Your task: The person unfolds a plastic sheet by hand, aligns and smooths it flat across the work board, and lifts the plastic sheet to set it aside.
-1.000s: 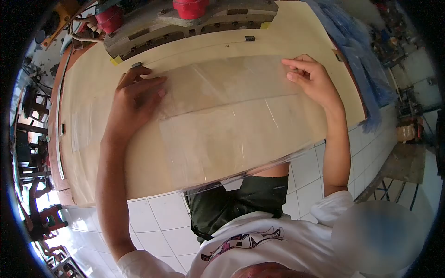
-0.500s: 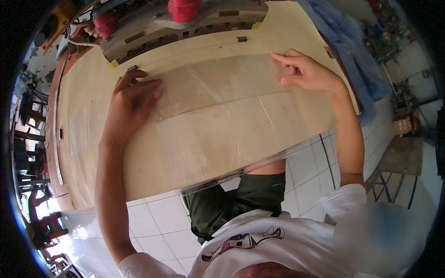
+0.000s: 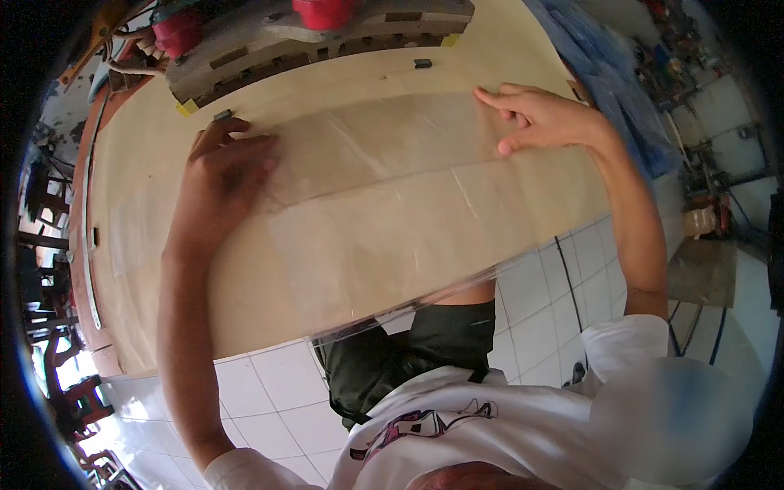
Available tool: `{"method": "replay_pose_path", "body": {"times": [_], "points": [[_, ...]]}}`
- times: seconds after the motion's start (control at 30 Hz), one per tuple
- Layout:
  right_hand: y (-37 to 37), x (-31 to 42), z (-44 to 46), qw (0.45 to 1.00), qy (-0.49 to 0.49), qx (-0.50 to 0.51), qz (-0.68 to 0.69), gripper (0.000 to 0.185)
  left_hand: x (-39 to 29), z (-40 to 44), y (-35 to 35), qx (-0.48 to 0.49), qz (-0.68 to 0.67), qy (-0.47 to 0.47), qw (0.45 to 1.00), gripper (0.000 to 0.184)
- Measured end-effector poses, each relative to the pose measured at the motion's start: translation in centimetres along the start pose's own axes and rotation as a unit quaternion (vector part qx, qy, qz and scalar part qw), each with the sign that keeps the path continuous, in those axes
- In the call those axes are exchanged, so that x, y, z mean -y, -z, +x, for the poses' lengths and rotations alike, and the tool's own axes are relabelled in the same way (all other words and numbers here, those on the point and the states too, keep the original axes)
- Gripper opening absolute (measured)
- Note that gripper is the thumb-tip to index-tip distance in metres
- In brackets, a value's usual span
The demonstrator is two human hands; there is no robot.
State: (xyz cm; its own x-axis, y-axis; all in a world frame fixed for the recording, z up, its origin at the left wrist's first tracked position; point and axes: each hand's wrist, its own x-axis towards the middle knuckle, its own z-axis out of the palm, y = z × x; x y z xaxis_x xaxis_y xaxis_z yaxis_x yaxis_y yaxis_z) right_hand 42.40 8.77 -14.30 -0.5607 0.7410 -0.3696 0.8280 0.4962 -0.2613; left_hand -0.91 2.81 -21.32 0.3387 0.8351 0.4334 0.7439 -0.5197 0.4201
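Note:
A clear plastic sheet [image 3: 367, 233] lies flat on the pale tabletop, its near end hanging over the front edge by my legs. A fold or seam line crosses it from left to right. At the sheet's far left corner rests my left hand [image 3: 224, 167], fingers bent and apart, fingertips on or close to the plastic. My right hand [image 3: 543, 118] is at the far right corner, index finger stretched along the edge and thumb spread away. Neither hand visibly grips the plastic.
Beyond the sheet stands a grey metal bar machine [image 3: 318, 49] with red parts [image 3: 322, 12]. Small dark blocks [image 3: 422, 64] sit on the table [image 3: 253, 314]. Blue plastic sheeting [image 3: 608, 90] hangs at the right edge. A metal strip [image 3: 88, 220] lies along the left edge.
The view has shifted slightly, so the table and machine appear a little further left. Both hands stay at the sheet's far corners; my right forearm has swung slightly outward.

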Motion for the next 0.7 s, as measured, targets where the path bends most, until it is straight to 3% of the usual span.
{"method": "replay_pose_path", "body": {"times": [0.33, 0.53, 0.6, 0.7], "points": [[-1.3, -0.5, -0.5, 0.999, 0.005, -0.040, 0.032, 0.094, 0.1, -0.2, 0.1, -0.014, -0.005, 0.003, 1.000, 0.026], [-3.0, 0.4, -1.9, 0.993, -0.016, -0.107, 0.054, 0.071, 0.9, -0.4, 0.0, 0.000, -0.028, 0.005, 1.000, 0.026], [-4.0, 0.1, -2.1, 0.981, 0.031, -0.190, 0.031, 0.052, 1.0, -0.4, -0.1, -0.016, -0.011, -0.026, 0.999, 0.027], [-4.6, 0.9, -2.6, 0.969, 0.022, -0.238, 0.059, 0.036, 1.5, -0.5, -0.4, -0.029, 0.002, -0.040, 0.999, 0.027]]}}
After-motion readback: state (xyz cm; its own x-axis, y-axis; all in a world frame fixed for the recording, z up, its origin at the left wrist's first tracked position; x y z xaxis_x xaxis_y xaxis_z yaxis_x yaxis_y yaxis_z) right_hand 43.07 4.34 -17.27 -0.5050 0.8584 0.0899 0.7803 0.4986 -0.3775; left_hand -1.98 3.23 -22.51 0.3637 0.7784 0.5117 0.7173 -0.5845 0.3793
